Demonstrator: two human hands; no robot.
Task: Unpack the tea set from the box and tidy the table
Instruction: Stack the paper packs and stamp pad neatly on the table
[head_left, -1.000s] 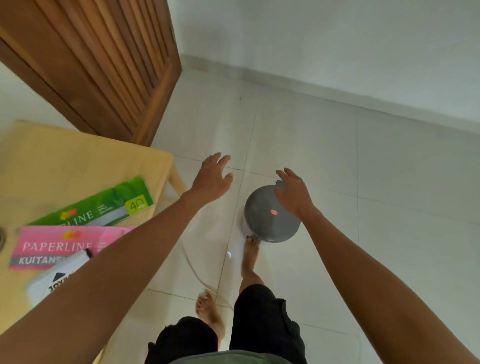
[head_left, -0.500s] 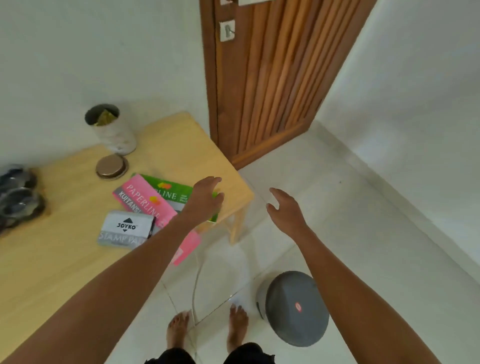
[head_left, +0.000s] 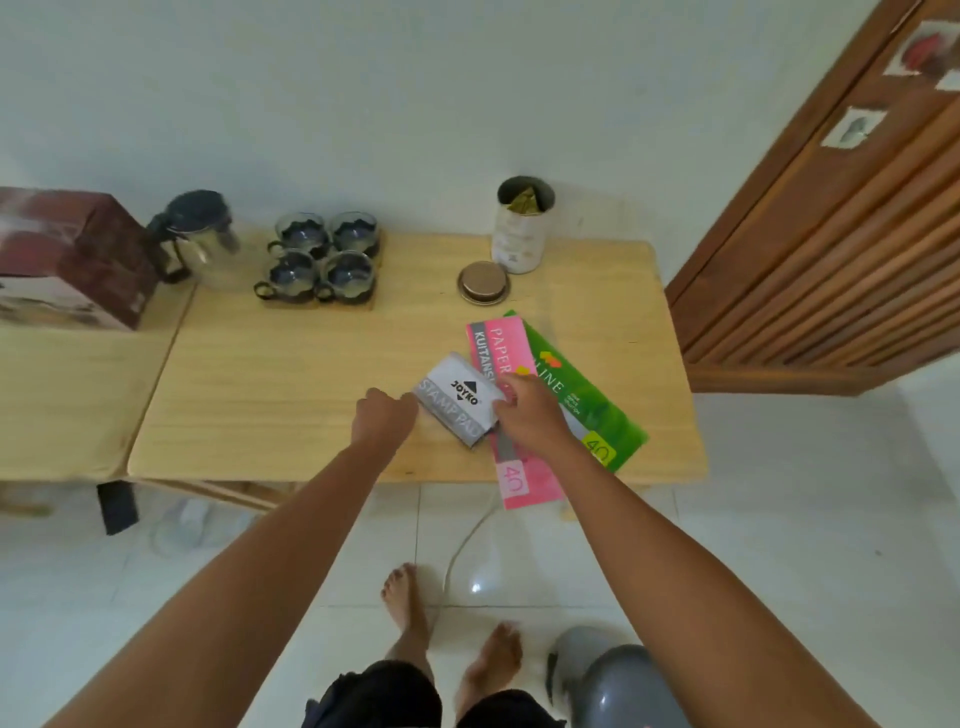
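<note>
While both arms stretched out over the near edge of the pale wooden table (head_left: 291, 374), a round grey plastic bin (head_left: 618, 686) stood on the white tiled floor by the person's bare feet. The left hand (head_left: 385, 415) was curled almost closed, its knuckles touching the near corner of the small white and grey cardboard stamp-pad box (head_left: 460, 400); whether it truly pinched the box I could not tell. The right hand (head_left: 530, 415) lay on the box's other end, fingers bent over its edge and seemingly gripping it. That box read "JOYKO" and "STAMP PA", the rest hidden. It looked light and stiff, easy to lift by its two short ends.

Under it lay a long pink receipt booklet (head_left: 511, 467), printed "PAPER", "KUITANS" and "40", overhanging the table edge, and beside that a green booklet (head_left: 592, 410) showing "LINE" and "40". Both seemed thin and floppy, best slid together and taken flat.

Farther back sat a round bronze metal lid (head_left: 483, 281) just beside an open white tin canister (head_left: 521, 228) with a gold packet inside; its label was too blurred to read.

Against the wall, the tea set was already out: four glass cups with dark holders (head_left: 321, 257) huddled in a square, and a glass teapot with a dark lid and handle (head_left: 200, 239) next to them. These I judged fragile and slippery, safest held by their handles. The dark red cardboard box (head_left: 78, 260) stood at the far left, touching the teapot's handle.
</note>
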